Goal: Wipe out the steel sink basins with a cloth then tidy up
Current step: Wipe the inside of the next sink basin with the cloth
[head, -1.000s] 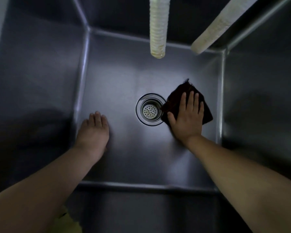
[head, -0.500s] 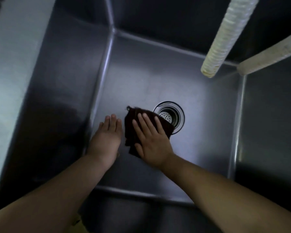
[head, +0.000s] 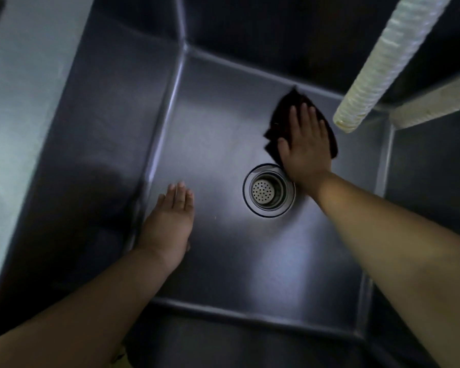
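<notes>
I look straight down into a deep steel sink basin (head: 223, 144) with a round strainer drain (head: 268, 190) in its floor. A dark cloth (head: 286, 104) lies flat on the floor beyond the drain, close to the back wall. My right hand (head: 304, 144) presses on it with straight fingers and covers most of it. My left hand (head: 170, 221) rests flat on the basin floor near the left wall, fingers straight, holding nothing.
A ribbed whitish hose (head: 383, 62) hangs over the basin's back right corner, its open end just right of the cloth. A second pale bar or hose (head: 436, 102) crosses the right edge. The sink's flat steel rim (head: 24, 102) runs along the left.
My right hand has slid the cloth from just left of the drain, next to my left hand, to the far side of the drain near the back wall. My left hand stayed planted.
</notes>
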A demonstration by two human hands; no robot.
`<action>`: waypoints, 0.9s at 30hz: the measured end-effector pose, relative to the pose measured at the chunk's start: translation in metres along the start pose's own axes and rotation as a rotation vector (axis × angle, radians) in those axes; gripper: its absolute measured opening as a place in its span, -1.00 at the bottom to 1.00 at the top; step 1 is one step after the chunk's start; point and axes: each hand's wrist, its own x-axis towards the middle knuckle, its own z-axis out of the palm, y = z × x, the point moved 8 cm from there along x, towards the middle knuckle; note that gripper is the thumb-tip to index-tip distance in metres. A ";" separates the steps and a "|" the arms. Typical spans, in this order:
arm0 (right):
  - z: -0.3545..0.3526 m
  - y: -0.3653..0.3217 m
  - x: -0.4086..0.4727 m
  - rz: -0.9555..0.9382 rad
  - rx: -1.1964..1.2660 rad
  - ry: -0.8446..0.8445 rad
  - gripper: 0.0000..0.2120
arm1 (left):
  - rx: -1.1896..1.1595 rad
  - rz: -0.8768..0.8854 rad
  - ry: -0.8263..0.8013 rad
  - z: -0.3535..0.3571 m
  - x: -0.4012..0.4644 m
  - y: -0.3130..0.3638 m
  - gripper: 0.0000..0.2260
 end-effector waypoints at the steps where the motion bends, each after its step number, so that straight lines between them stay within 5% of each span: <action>1: -0.001 0.015 -0.015 0.018 0.019 0.000 -0.30 | 0.000 -0.001 0.000 0.000 0.000 0.000 -0.11; 5: 0.005 0.045 -0.093 0.066 0.017 -0.053 -0.30 | -0.007 -0.005 0.006 0.001 0.001 0.000 -0.11; 11: 0.028 -0.007 -0.184 -0.033 -0.026 -0.102 -0.30 | -0.001 0.002 -0.003 -0.003 -0.002 0.001 -0.11; 19: 0.046 -0.112 -0.173 -0.255 -0.020 -0.132 -0.27 | -0.010 0.001 -0.014 -0.003 0.000 0.002 -0.11; 27: 0.048 -0.066 -0.202 -0.514 -0.051 -0.109 -0.25 | -0.025 0.006 0.033 -0.002 0.000 0.001 -0.08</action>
